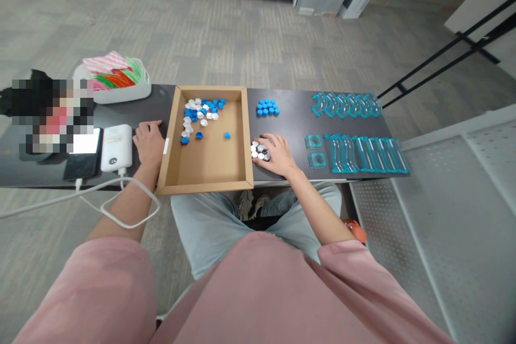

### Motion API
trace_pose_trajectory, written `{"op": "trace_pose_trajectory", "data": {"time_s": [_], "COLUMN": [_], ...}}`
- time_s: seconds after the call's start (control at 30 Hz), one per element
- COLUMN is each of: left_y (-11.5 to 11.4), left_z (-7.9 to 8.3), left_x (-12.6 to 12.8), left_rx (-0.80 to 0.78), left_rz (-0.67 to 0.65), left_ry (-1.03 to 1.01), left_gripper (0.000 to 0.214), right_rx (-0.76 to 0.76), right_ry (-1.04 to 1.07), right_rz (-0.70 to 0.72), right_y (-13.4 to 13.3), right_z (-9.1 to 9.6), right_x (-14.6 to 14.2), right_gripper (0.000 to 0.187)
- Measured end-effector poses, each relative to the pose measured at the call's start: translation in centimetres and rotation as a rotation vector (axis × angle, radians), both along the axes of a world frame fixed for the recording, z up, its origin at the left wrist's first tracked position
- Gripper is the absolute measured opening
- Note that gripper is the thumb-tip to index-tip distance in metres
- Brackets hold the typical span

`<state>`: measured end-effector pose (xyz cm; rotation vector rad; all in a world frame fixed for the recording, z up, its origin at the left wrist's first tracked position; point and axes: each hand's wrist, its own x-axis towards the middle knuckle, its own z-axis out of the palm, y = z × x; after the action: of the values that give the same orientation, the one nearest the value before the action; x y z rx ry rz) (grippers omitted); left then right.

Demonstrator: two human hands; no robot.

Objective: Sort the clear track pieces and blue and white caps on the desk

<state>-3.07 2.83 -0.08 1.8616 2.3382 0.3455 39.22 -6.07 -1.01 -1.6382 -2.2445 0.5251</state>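
Note:
A shallow cardboard tray [241, 134] lies on the dark table [290, 118]. Blue and white hexagonal pieces [199, 113] are scattered in its far left corner. My right hand [278, 153] rests palm down just right of the tray, fingers curled over a small cluster of white hexagonal pieces [259, 151]. My left hand [148, 142] lies flat on the table beside the tray's left wall, holding nothing. A neat group of blue hexagonal pieces [268, 107] sits farther back, to the right of the tray.
Teal curved track pieces [346, 105] and straight ones [368, 153] lie at the right, with two small square pieces [314, 150]. A white power bank [116, 148] with cable, a phone [83, 158] and a white basket of coloured items [115, 78] stand at the left.

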Motion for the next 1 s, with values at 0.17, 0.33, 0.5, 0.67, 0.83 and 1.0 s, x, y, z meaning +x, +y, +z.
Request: {"op": "trace_pose_trajectory", "data": {"time_s": [0.17,0.33,0.5,0.67,0.83,1.0], "left_y": [0.0,0.0,-0.1,-0.2,-0.2,-0.2], "left_z": [0.2,0.0,-0.1,0.1,0.3,0.4], "left_x": [0.2,0.0,0.0,0.2,0.3,0.5], "left_rx": [0.003,0.007,0.012,0.014,-0.011,-0.022], "left_rz": [0.005,-0.008,-0.003,-0.009,-0.011,-0.003], "left_ry": [-0.027,-0.023,-0.03,-0.028,-0.021,-0.018], "left_gripper": [0.054,0.054,0.053,0.054,0.055,0.057], "right_rx": [0.024,0.038,0.056,0.089,0.148,0.211], "right_ry": [-0.024,-0.023,-0.026,-0.038,-0.039,0.028], "right_rz": [0.033,0.023,-0.043,-0.092,-0.157,0.007], "right_y": [0.1,0.1,-0.4,-1.3,-1.7,1.5], "right_z": [0.2,0.0,-0.1,-0.4,0.9,4.5], "right_x": [-1.2,-1.6,0.0,2.1,2.1,-2.1], "right_gripper": [0.062,0.054,0.05,0.05,0.054,0.039]}}
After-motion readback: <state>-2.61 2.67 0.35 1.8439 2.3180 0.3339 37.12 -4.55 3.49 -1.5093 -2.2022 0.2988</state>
